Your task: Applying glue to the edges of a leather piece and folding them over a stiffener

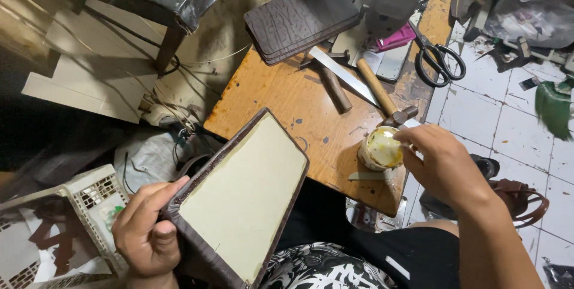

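My left hand [146, 232] grips the lower left edge of a flat rectangular panel [242, 196] with a dark brown leather border and a pale cream face, tilted over my lap. My right hand [439, 160] reaches to a small round tin of yellowish glue [381, 149] on the near right corner of the wooden table [281, 95]; its fingers touch the rim, and whether they hold a small tool I cannot tell.
On the table lie a hammer [382, 95], a long knife blade [344, 74], black scissors [439, 59], a pink flat object [396, 37] and a stack of dark brown panels [302, 20]. A white plastic crate [89, 196] sits at lower left. White floor tiles [508, 115] lie right.
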